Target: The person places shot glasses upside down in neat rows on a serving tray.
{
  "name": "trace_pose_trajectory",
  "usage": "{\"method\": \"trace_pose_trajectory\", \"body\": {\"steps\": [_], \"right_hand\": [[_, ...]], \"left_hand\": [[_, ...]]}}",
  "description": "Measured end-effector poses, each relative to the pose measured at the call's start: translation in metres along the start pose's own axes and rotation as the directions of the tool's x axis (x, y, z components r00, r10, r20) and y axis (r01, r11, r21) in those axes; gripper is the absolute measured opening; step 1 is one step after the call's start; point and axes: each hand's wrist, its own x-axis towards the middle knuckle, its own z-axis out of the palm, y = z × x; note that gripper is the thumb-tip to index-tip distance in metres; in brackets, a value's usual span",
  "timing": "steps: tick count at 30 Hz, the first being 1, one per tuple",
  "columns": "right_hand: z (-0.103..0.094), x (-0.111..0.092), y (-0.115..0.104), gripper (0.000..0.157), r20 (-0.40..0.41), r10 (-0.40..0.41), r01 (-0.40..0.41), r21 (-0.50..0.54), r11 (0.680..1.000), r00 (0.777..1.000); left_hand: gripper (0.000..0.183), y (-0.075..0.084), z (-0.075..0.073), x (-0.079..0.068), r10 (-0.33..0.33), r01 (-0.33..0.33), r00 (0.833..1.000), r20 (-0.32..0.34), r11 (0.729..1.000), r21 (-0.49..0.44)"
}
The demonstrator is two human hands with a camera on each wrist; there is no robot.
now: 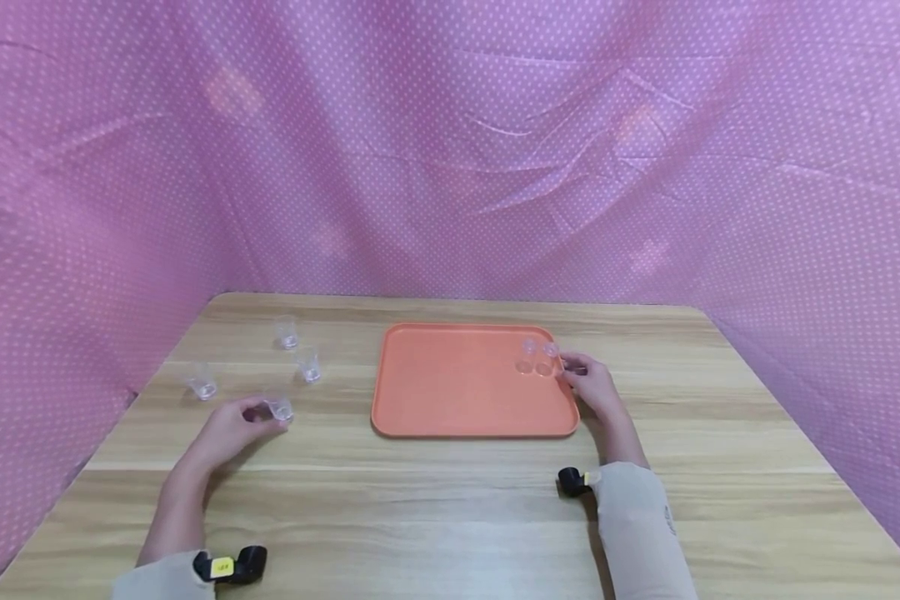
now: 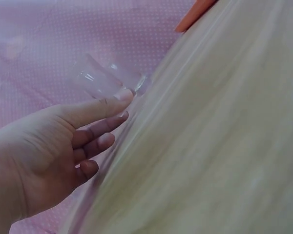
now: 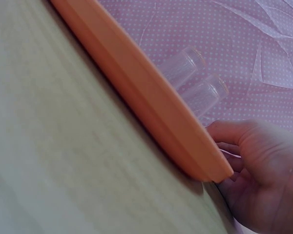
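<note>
My left hand (image 1: 228, 429) is at the left of the table, a clear small cup (image 1: 281, 409) pinched between its thumb and index finger. In the left wrist view the thumb (image 2: 119, 97) lies across the lower end of that cup, with the other fingers loosely bent. My right hand (image 1: 592, 387) reaches to the right edge of an orange tray (image 1: 450, 392), its fingertips spread beside two clear cups (image 1: 543, 367) standing side by side there. Seen from the right wrist, the thumb is right by the nearer cup's (image 3: 205, 95) lower end, and the tray rim partly hides the fingers.
Three more clear cups stand on the left of the wooden table (image 1: 435, 500): a back one (image 1: 287, 335), a middle one (image 1: 309, 367) and a left one (image 1: 203, 385). Pink dotted cloth (image 1: 450, 167) hangs around the back and sides.
</note>
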Motion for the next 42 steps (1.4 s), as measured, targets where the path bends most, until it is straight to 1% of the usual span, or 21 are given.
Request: {"method": "trace_pose_trajectory", "body": {"steps": [5, 7, 10, 11, 14, 20, 23, 26, 31, 34, 37, 40, 42], "right_hand": [[0.000, 0.000, -0.001, 0.034, -0.001, 0.006, -0.006, -0.012, 1.000, 1.000], [0.001, 0.000, -0.001, 0.034, 0.001, 0.006, -0.006, -0.016, 1.000, 1.000], [0.001, 0.000, -0.001, 0.035, 0.001, 0.011, -0.011, -0.013, 1.000, 1.000], [0.001, 0.000, -0.001, 0.035, -0.001, 0.014, -0.014, -0.012, 1.000, 1.000], [0.000, 0.000, 0.001, 0.035, -0.001, 0.012, -0.012, -0.013, 1.000, 1.000], [-0.001, -0.002, 0.001, 0.035, -0.012, 0.001, -0.001, -0.010, 1.000, 1.000], [-0.001, -0.002, 0.000, 0.035, -0.013, 0.002, -0.002, -0.007, 1.000, 1.000], [-0.001, -0.001, -0.001, 0.035, -0.009, 0.015, -0.015, -0.004, 1.000, 1.000], [0.000, 0.001, -0.002, 0.034, -0.006, 0.023, -0.023, -0.007, 1.000, 1.000], [0.001, 0.002, 0.000, 0.034, -0.005, 0.023, -0.023, -0.006, 1.000, 1.000], [0.002, 0.002, 0.001, 0.034, -0.007, 0.027, -0.027, 0.004, 1.000, 1.000], [0.001, 0.002, 0.000, 0.034, -0.007, 0.033, -0.033, 0.005, 0.999, 0.999], [0.001, 0.002, -0.001, 0.035, -0.009, 0.037, -0.037, -0.002, 0.999, 0.999]], "left_hand": [[0.044, 0.017, 0.000, 0.002, 0.007, -0.006, 1.000, 0.014, 0.999, -0.042], [0.038, 0.025, -0.001, 0.003, 0.028, -0.027, 1.000, 0.012, 0.999, -0.024], [0.032, 0.036, -0.001, 0.006, 0.039, -0.039, 0.999, 0.024, 0.999, -0.006], [0.033, 0.039, -0.001, 0.007, 0.047, -0.047, 0.999, 0.026, 0.999, 0.008], [0.034, 0.050, 0.001, 0.010, 0.063, -0.063, 0.997, 0.034, 0.998, 0.000], [0.031, 0.072, 0.005, 0.018, 0.122, -0.122, 0.992, -0.010, 0.992, -0.030], [0.032, 0.083, 0.008, 0.024, 0.147, -0.149, 0.989, -0.027, 0.987, -0.067], [0.031, 0.093, 0.011, 0.031, 0.161, -0.164, 0.986, -0.037, 0.983, -0.081], [0.037, 0.111, 0.018, 0.045, 0.174, -0.175, 0.984, -0.030, 0.984, -0.033], [0.040, 0.122, 0.024, 0.053, 0.174, -0.174, 0.984, -0.024, 0.984, -0.022], [0.036, 0.132, 0.032, 0.061, 0.189, -0.190, 0.981, -0.029, 0.981, -0.026], [0.033, 0.140, 0.039, 0.069, 0.214, -0.215, 0.976, -0.026, 0.975, -0.049], [0.031, 0.144, 0.044, 0.073, 0.218, -0.219, 0.976, -0.024, 0.973, -0.067]]}}
